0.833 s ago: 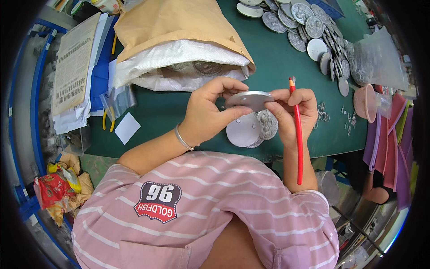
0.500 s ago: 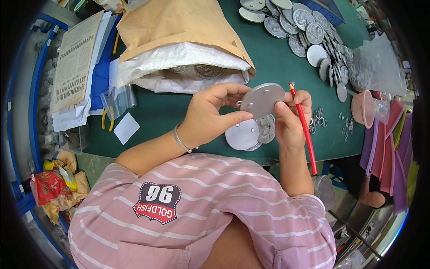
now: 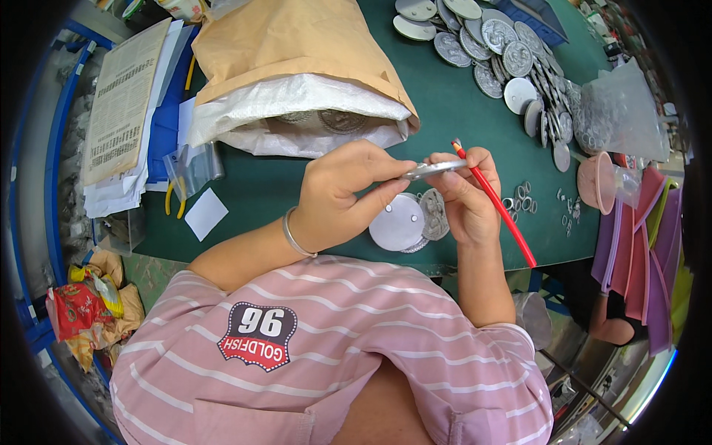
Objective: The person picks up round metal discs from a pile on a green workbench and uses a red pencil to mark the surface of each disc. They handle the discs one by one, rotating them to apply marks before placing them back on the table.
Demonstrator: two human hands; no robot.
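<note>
Between my two hands is a round grey metal medallion (image 3: 430, 170), tilted so that it shows nearly edge-on. My left hand (image 3: 348, 191) pinches its left edge with thumb and fingers. On the right edge, my right hand (image 3: 469, 194) grips it, and a red pencil-like stick (image 3: 498, 204) is also tucked between those fingers, slanting down to the right. Just below the hands, a pale blank-faced medallion (image 3: 397, 222) with small studs lies on the table, overlapping others. Beside it is an embossed medallion (image 3: 434, 213).
A brown paper sack (image 3: 297, 52) with a white lining holds more medallions at the back left. Medallions are heaped (image 3: 512, 59) at the back right. Small metal rings (image 3: 521, 200) and a pink basket (image 3: 598, 182) sit right; papers (image 3: 126, 104) and yellow-handled pliers (image 3: 176, 199) left.
The medallion has been turned from showing its flat face to nearly edge-on. Both hands have shifted slightly left, and the red stick has swung to a flatter slant.
</note>
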